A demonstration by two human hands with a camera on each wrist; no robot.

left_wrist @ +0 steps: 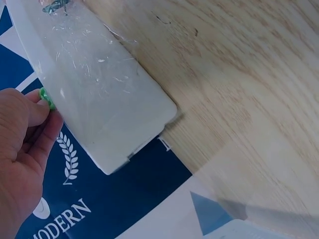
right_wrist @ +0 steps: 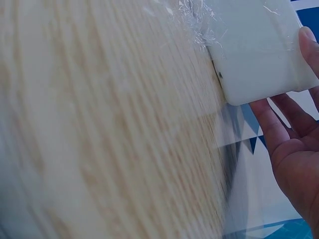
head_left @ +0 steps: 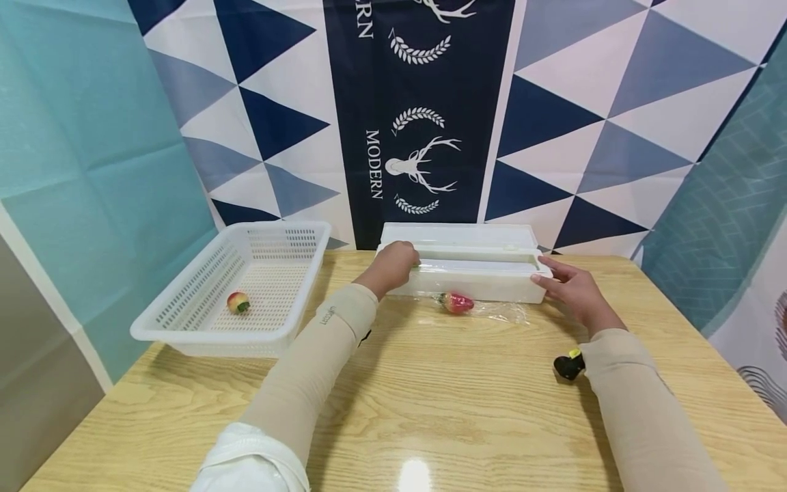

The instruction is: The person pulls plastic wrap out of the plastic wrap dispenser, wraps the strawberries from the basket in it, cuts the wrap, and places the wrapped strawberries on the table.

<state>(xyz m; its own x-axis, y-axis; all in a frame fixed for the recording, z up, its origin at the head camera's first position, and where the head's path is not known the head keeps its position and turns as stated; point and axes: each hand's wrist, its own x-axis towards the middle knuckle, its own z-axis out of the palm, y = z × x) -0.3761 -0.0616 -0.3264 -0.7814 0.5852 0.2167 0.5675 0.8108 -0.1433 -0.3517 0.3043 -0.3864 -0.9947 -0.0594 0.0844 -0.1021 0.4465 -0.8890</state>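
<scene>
A long white cling film dispenser (head_left: 473, 284) stands at the table's back, its lid (head_left: 458, 236) raised behind it. My left hand (head_left: 393, 265) is at its left end; in the left wrist view the thumb and finger pinch a small green slider (left_wrist: 47, 98) on the box's edge. My right hand (head_left: 574, 287) grips the right end, thumb on the front and fingers round the side. Clear film (head_left: 501, 311) hangs over the front onto the table. With the film lies a red strawberry (head_left: 456, 303) with a green top, close against the dispenser.
To the left stands a white perforated basket (head_left: 215, 335) holding a small red-and-yellow fruit (head_left: 238, 303). A black item with a yellow-green top (head_left: 569, 365) lies beside the right forearm. A patterned curtain (head_left: 424, 102) hangs right behind the table.
</scene>
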